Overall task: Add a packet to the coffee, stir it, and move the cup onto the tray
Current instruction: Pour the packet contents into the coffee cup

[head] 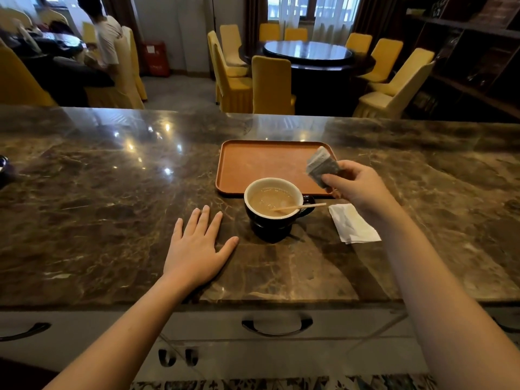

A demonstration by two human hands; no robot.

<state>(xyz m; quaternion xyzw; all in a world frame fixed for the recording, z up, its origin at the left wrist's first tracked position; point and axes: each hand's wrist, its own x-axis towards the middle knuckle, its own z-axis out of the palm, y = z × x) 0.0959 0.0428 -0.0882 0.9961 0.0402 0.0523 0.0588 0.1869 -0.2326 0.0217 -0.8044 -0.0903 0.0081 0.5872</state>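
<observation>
A dark cup (pixel 271 223) with a white inside holds milky coffee and stands on the marble counter just in front of the orange tray (pixel 244 161). A thin wooden stirrer (pixel 305 206) leans in the cup, its end pointing right over the handle. My right hand (pixel 357 185) hovers to the right of the cup, above the tray's near right corner, pinching a grey packet (pixel 320 166) that looks blurred. My left hand (pixel 197 247) lies flat on the counter to the left of the cup, fingers spread, holding nothing.
A white napkin (pixel 351 225) lies on the counter right of the cup. A dark object (pixel 4 170) sits at the far left edge. Beyond the counter are yellow-covered chairs, a round dark table (pixel 308 53) and a seated person (pixel 105 40). Drawers with handles run below the counter's front edge.
</observation>
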